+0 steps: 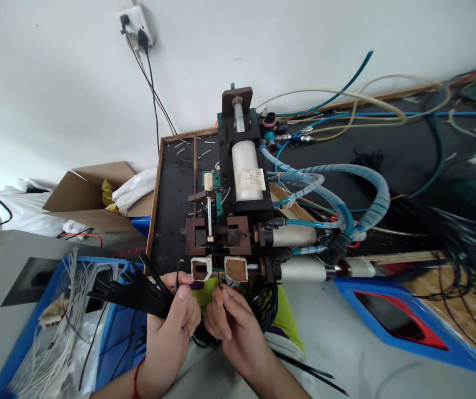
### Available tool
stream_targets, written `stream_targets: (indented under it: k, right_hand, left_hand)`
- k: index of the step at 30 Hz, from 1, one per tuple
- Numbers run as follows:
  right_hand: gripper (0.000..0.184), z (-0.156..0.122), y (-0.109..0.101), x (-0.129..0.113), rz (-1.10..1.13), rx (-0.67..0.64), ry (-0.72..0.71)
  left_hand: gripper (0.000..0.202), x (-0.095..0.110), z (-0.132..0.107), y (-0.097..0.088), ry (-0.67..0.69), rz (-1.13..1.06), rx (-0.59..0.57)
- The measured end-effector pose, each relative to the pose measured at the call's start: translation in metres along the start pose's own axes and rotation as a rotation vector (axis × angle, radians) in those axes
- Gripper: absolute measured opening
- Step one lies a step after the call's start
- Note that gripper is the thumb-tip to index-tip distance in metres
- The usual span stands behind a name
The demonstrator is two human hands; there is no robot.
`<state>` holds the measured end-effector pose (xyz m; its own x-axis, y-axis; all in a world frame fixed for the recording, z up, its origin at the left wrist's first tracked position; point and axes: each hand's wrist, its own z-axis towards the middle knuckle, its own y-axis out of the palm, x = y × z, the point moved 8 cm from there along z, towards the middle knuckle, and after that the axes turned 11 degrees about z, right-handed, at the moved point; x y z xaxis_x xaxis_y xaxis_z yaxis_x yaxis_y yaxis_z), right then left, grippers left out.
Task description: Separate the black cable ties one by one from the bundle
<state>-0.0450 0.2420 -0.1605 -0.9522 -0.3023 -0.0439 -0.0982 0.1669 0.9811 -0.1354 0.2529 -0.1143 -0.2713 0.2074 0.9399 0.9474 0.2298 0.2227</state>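
Observation:
My left hand (175, 324) grips a fanned bundle of flat black strips (132, 288) that sticks out to the left. My right hand (229, 318) is beside it, fingers pinched on a thin black wire (216, 274) that runs up toward the machine. Just above both hands stands a small pneumatic machine (238, 188) with a white cylinder, brown clamp blocks and two white-rimmed openings (201, 268) at its front edge. A loop of black cable (265, 302) lies under my right hand.
A blue crate (34, 338) of white wires sits at lower left. An open cardboard box (92, 194) with bags is behind it. Blue hoses (346, 194) and cables spread right of the machine. A blue and red tray (391, 313) lies at lower right.

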Motion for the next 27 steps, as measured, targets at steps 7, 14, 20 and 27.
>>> stream_targets:
  k: [7,14,20,27]
  right_hand:
    - [0.023,0.002,-0.003,0.001,0.003,0.002,0.007]
    - [0.024,0.003,-0.005,0.002,-0.003,-0.009,0.0]
    - [0.024,0.004,-0.007,0.001,-0.056,0.035,-0.002]
    - [0.038,-0.009,-0.018,-0.011,-0.587,0.104,-0.073]
  left_hand:
    - [0.02,0.003,0.001,0.004,0.049,-0.07,-0.077]
    - [0.012,0.003,-0.001,0.003,0.007,-0.1,-0.082]
    - [0.017,-0.002,-0.003,-0.001,0.015,-0.041,-0.06]
    - [0.019,-0.003,-0.008,0.002,0.027,0.008,-0.058]
